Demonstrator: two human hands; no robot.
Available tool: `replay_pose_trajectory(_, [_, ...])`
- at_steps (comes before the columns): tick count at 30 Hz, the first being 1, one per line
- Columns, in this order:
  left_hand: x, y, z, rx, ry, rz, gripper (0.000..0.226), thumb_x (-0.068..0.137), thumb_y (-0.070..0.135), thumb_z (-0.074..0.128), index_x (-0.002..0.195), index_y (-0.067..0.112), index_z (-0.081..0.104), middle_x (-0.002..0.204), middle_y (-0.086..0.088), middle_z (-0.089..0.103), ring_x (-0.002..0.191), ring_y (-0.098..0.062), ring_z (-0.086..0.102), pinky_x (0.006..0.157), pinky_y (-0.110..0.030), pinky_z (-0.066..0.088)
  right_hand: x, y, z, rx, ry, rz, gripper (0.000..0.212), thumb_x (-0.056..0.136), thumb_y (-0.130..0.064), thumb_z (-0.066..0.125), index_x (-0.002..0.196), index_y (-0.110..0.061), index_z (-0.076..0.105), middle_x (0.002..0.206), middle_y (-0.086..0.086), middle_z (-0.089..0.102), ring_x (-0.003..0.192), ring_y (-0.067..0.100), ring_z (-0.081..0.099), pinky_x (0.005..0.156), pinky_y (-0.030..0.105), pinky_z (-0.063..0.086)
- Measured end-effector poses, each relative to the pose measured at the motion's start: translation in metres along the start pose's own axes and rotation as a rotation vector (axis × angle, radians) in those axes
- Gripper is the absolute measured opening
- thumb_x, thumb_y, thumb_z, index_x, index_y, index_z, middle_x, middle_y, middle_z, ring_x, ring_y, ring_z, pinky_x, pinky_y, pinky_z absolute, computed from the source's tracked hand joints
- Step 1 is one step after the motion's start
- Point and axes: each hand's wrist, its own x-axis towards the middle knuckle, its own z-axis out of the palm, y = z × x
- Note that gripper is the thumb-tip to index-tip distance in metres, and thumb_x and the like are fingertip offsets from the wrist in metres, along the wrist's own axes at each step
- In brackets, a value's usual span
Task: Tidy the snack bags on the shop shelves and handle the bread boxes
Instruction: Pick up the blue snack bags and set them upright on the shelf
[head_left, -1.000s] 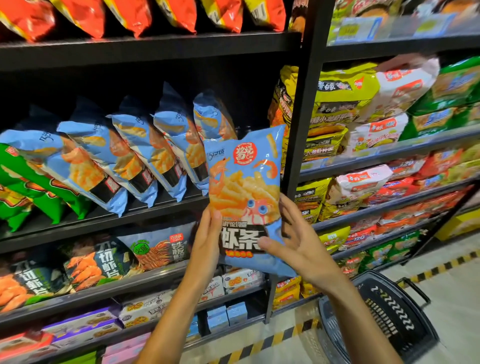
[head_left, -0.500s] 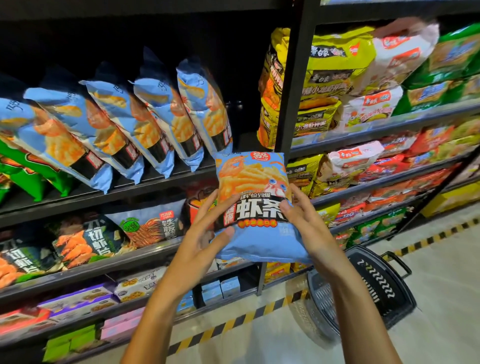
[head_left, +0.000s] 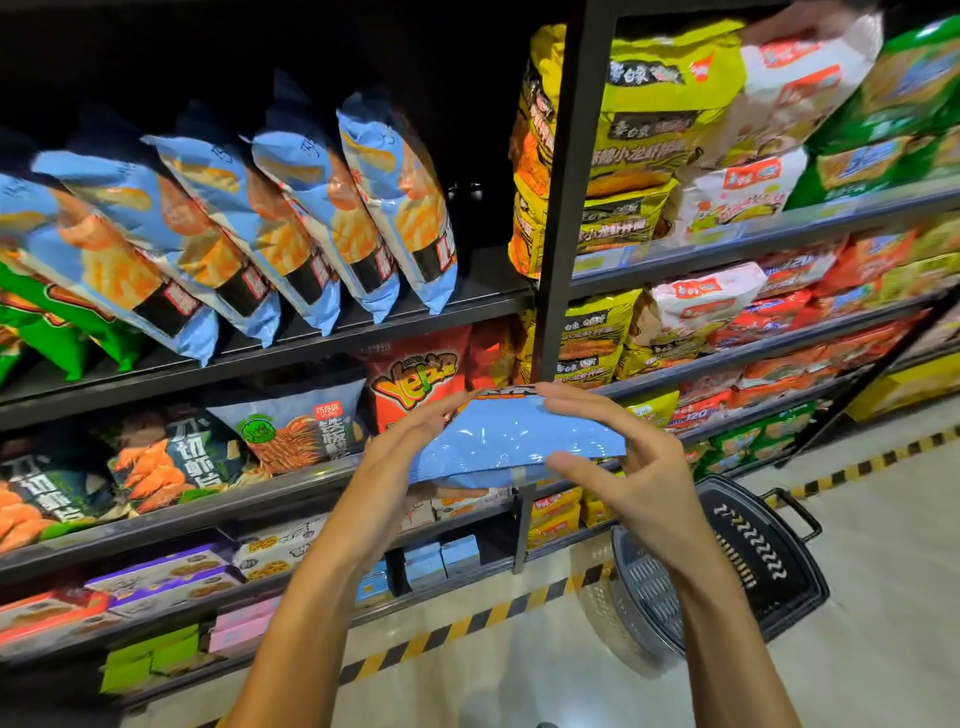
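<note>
Black shelves (head_left: 332, 340) carry the stock. One board holds a row of blue bags (head_left: 291, 208) leaning left, with green bags (head_left: 52, 332) at the far left. The board below bears dark prawn bags (head_left: 171, 462) and an orange bag (head_left: 418, 382). Lower boards hold flat boxes (head_left: 166, 577), perhaps biscuits. On the pale floor (head_left: 883, 571) stands a black basket (head_left: 727, 566), beside striped tape (head_left: 467, 623).

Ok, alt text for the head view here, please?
Two hands, left hand and right hand, hold a blue snack bag tipped flat in front of dark shop shelves. A row of matching blue bags leans on the shelf above, and a black basket sits on the floor at right.
</note>
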Motion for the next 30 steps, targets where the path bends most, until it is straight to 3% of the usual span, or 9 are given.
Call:
replay_pose_trajectory(3, [-0.002,-0.002,0.006,-0.064,-0.117,0.0,0.037,0.101,0.05,0.053,0.134,0.04,0.066,0.151,0.008,0.055,0.135,-0.031,0.057,0.094,-0.048,0.059,0.002,0.005,0.001,0.029,0.219,0.035,0.022,0.088,-0.017,0.073,0.109,-0.01,0.077,0.118,-0.003,0.077,0.12,0.016,0.068,0.1,0.029,0.053])
replay_pose_trajectory(5, [-0.002,-0.003,0.008,-0.044,-0.198,0.004,0.049,0.094,0.058,0.061,0.14,0.042,0.06,0.154,0.004,0.052,0.126,-0.028,0.065,0.096,-0.041,0.059,0.004,0.009,0.003,0.034,0.336,0.078,0.014,0.092,-0.017,0.071,0.101,-0.009,0.079,0.106,-0.001,0.08,0.108,0.018,0.073,0.091,0.032,0.057])
replay_pose_trajectory(9, [-0.006,-0.007,0.009,0.052,-0.295,0.043,0.062,0.095,0.017,0.07,0.15,0.036,0.047,0.147,-0.001,0.06,0.113,-0.037,0.071,0.095,-0.039,0.059,0.012,0.015,0.01,0.07,0.511,0.159,0.014,0.093,-0.019,0.073,0.088,-0.009,0.081,0.086,0.001,0.08,0.083,0.017,0.077,0.069,0.029,0.06])
replay_pose_trajectory(13, [-0.005,-0.005,0.012,0.074,-0.195,0.046,0.056,0.096,0.018,0.061,0.149,0.031,0.048,0.134,-0.008,0.069,0.1,-0.042,0.075,0.091,-0.043,0.061,0.017,0.019,0.017,0.102,0.537,0.207,0.015,0.092,-0.019,0.075,0.083,-0.008,0.08,0.074,-0.002,0.078,0.068,0.007,0.073,0.056,0.018,0.052])
replay_pose_trajectory(17, [0.0,-0.006,0.015,0.105,-0.095,0.042,0.049,0.097,0.032,0.057,0.145,0.026,0.055,0.123,-0.01,0.074,0.091,-0.042,0.076,0.086,-0.045,0.062,0.021,0.021,0.02,0.119,0.536,0.231,0.018,0.09,-0.025,0.075,0.083,-0.01,0.081,0.077,-0.003,0.079,0.07,0.008,0.074,0.057,0.018,0.053])
replay_pose_trajectory(20, [0.003,-0.008,0.017,0.124,0.002,0.012,0.045,0.1,0.045,0.048,0.133,0.021,0.066,0.098,-0.018,0.079,0.085,-0.038,0.078,0.084,-0.049,0.062,0.023,0.023,0.02,0.101,0.495,0.244,0.028,0.086,-0.039,0.072,0.085,-0.013,0.081,0.083,0.002,0.079,0.077,0.012,0.075,0.061,0.024,0.056])
replay_pose_trajectory(25, [0.011,-0.01,0.012,0.083,0.137,-0.076,0.063,0.104,0.057,0.034,0.116,0.009,0.073,0.087,-0.024,0.077,0.081,-0.039,0.077,0.087,-0.053,0.061,0.021,0.024,0.009,0.107,0.247,0.187,0.037,0.104,-0.036,0.054,0.113,-0.009,0.077,0.113,-0.002,0.078,0.108,0.011,0.071,0.081,0.02,0.055])
replay_pose_trajectory(27, [0.012,-0.01,0.011,0.083,0.145,-0.076,0.066,0.105,0.057,0.031,0.117,0.007,0.072,0.085,-0.025,0.077,0.079,-0.039,0.077,0.084,-0.053,0.062,0.021,0.024,0.006,0.094,0.235,0.178,0.039,0.107,-0.033,0.049,0.112,-0.009,0.079,0.111,-0.003,0.079,0.109,0.013,0.072,0.084,0.02,0.054])
replay_pose_trajectory(30, [0.012,-0.012,0.013,0.103,0.12,-0.068,0.069,0.106,0.057,0.026,0.117,0.007,0.072,0.084,-0.027,0.076,0.08,-0.04,0.077,0.084,-0.054,0.062,0.023,0.026,0.007,0.062,0.323,0.222,0.039,0.106,-0.03,0.05,0.101,-0.008,0.082,0.096,0.001,0.081,0.097,0.02,0.076,0.073,0.028,0.059])
